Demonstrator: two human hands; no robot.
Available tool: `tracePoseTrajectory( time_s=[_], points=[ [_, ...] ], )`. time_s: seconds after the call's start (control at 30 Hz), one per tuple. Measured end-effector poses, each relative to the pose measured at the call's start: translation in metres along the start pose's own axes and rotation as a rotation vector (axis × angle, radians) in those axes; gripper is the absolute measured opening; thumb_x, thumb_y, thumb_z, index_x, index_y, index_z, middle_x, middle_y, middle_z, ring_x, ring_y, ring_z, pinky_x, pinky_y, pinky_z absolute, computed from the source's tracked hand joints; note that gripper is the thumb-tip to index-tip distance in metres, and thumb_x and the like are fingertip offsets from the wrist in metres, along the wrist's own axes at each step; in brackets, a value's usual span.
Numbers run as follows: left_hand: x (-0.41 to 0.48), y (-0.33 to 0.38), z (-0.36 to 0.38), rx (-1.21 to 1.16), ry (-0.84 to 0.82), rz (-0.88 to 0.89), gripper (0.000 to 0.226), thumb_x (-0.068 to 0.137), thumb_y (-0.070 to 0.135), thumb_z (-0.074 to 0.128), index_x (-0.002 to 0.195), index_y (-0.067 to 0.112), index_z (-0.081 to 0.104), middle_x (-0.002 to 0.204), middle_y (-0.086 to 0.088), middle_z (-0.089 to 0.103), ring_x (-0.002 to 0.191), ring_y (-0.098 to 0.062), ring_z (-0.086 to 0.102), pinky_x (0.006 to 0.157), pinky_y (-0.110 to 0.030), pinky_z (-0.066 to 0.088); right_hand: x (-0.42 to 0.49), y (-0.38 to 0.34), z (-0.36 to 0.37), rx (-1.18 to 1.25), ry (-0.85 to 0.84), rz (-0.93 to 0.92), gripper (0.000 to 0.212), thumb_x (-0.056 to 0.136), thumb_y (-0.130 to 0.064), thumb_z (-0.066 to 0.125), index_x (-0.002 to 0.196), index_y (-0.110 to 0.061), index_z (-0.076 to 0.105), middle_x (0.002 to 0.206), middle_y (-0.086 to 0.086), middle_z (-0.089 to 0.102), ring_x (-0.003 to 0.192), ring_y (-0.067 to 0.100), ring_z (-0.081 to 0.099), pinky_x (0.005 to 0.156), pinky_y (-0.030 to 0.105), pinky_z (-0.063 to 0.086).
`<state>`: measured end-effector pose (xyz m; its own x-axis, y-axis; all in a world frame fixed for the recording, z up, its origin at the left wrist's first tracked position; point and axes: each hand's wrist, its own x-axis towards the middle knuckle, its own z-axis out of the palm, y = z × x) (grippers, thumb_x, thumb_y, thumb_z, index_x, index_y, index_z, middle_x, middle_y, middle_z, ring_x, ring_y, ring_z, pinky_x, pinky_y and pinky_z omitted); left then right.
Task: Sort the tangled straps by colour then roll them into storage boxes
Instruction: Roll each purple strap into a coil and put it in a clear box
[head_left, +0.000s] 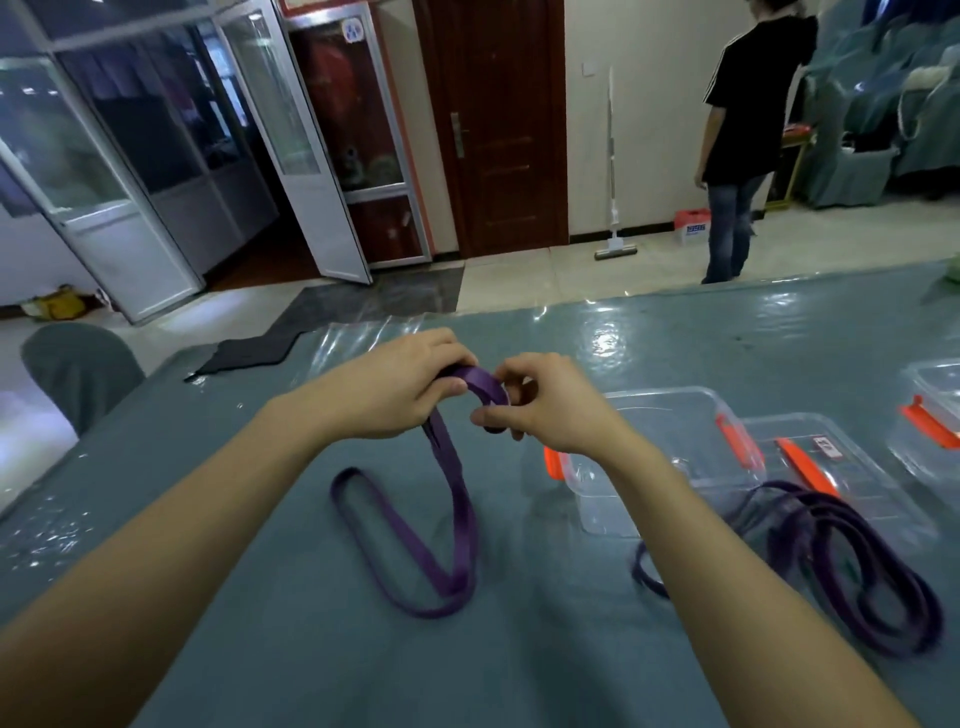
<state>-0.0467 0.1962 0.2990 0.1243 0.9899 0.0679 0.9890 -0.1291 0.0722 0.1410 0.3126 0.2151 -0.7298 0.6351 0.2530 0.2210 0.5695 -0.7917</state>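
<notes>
Far left, beyond the table edge: a grey chair back (78, 374). A dark cloth (249, 353) lies at the table's far-left corner. The table (311, 649) has a teal cover under clear plastic film.

Centre: we see both bare forearms reach in from below. The left hand (395, 389) has its fingers curled over the top of a partly rolled purple strap (457, 519), with the thumb pressed on the coil's side. The coil is held up off the table between the two hands. The strap's loose length drops from the coil to the cover and lies there in a long, narrow loop near the body.

The right hand (550, 405) pinches the coil's right side between thumb and curled fingers.

Right: a clear storage box (675, 410) with orange clasps sits lidless just behind the right wrist. We see a second clear box (872, 499) beside it and a third (930, 410) at the frame edge. A darker purple strap (893, 571) lies in loose loops, partly over the second box.

Background right: a person (743, 140) stands on the tiled floor.
</notes>
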Motion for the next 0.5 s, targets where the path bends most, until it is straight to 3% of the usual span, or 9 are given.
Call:
tracePoseTrajectory(
  time_s=[0.1,0.2,0.27,0.33,0.4,0.5],
  points=[
    [-0.006,0.008,0.003,0.019,-0.003,0.004,0.030,0.113,0.032,0.054,0.142,0.025,0.064,0.123,0.010,0.056,0.109,-0.009,0.054,0.097,-0.029,0.046,-0.011,0.003,-0.005,-0.013,0.052,0.011,0.033,0.079,-0.038,0.096,0.100,-0.022,0.077,0.101,-0.002,0.060,0.064,0.013,0.071,0.060,0.021,0.054],
    [-0.011,0.017,0.007,0.031,0.017,0.021,0.034,0.112,0.030,0.059,0.144,0.021,0.064,0.126,0.004,0.063,0.112,-0.014,0.060,0.101,-0.035,0.049,-0.026,0.006,-0.012,0.152,0.090,-0.009,0.032,0.080,-0.021,0.097,0.104,-0.019,0.076,0.111,-0.002,0.063,0.069,0.017,0.076,0.070,0.028,0.062],
    [-0.014,0.023,0.011,-0.003,0.073,0.035,0.032,0.110,0.029,0.064,0.140,0.019,0.066,0.123,0.002,0.069,0.110,-0.017,0.064,0.100,-0.039,0.052,-0.036,0.009,-0.015,0.332,0.131,-0.004,0.034,0.079,-0.009,0.096,0.105,-0.011,0.074,0.106,0.006,0.071,0.071,0.026,0.079,0.075,0.036,0.066],
    [-0.016,0.029,0.014,-0.016,0.106,0.043,0.028,0.108,0.029,0.067,0.135,0.019,0.068,0.119,0.003,0.072,0.108,-0.018,0.067,0.099,-0.042,0.054,-0.046,0.012,-0.016,0.406,0.087,0.050,0.035,0.081,-0.009,0.094,0.107,-0.012,0.070,0.087,0.010,0.080,0.073,0.029,0.079,0.079,0.039,0.066],
    [-0.019,0.032,0.018,-0.020,0.113,0.064,0.025,0.107,0.030,0.068,0.130,0.020,0.070,0.115,0.005,0.072,0.106,-0.017,0.067,0.099,-0.043,0.054,-0.053,0.016,-0.016,0.328,0.042,0.076,0.034,0.082,-0.013,0.095,0.105,-0.016,0.070,0.077,0.008,0.080,0.071,0.025,0.079,0.078,0.041,0.065],
    [-0.023,0.034,0.018,-0.089,0.142,0.095,0.022,0.103,0.030,0.075,0.122,0.018,0.075,0.108,0.006,0.074,0.100,-0.014,0.068,0.096,-0.041,0.056,-0.057,0.017,-0.016,0.232,0.053,0.049,0.030,0.079,-0.016,0.097,0.100,-0.020,0.076,0.083,0.003,0.078,0.067,0.021,0.077,0.073,0.046,0.065]
  ],
)
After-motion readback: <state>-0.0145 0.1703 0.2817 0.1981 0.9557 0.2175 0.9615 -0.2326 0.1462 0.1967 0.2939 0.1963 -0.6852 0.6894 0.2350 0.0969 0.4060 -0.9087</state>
